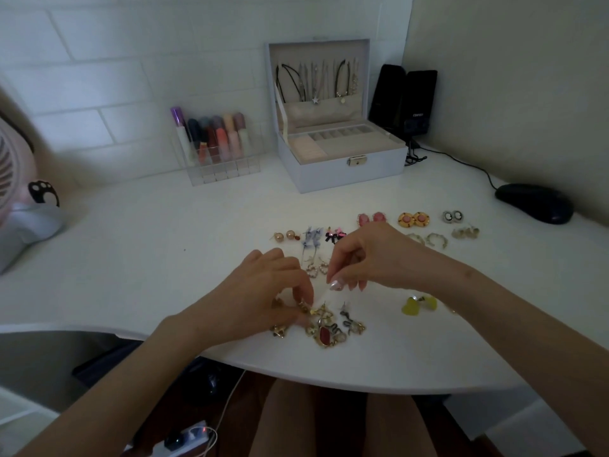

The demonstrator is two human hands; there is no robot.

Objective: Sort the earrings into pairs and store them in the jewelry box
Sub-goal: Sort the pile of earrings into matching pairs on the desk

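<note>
Although many earrings already lie matched on the surface, none can be seen in the jewelry box (342, 166), which stands open toward the back edge, its tray compartments looking bare. Sorted pairs sit in loose rows behind the hands: a pearl pair (286, 235), a blue flower pair (312, 237), a pink pair (371, 219), a round yellow pair (413, 219), a cameo pair (452, 216) and a hoop pair (428, 239), with a yellow heart pair (419, 304) nearer the front edge. An unsorted pile (324, 326) of gold pieces lies close to the front edge, so I judge sorting well past half and all storing yet to do.

The left hand (263, 291) has curled fingers down in the pile; the right hand (362, 258) hovers above it with fingertips drawn together. Whether either pinches an earring I cannot tell.

The curved front edge runs just below the pile, so a flicked piece could drop off. Bare surface lies left of the pile and between the rows and the box. A lipstick rack (219, 150) stands left of the box, and a mouse (534, 202) lies toward the right edge.
</note>
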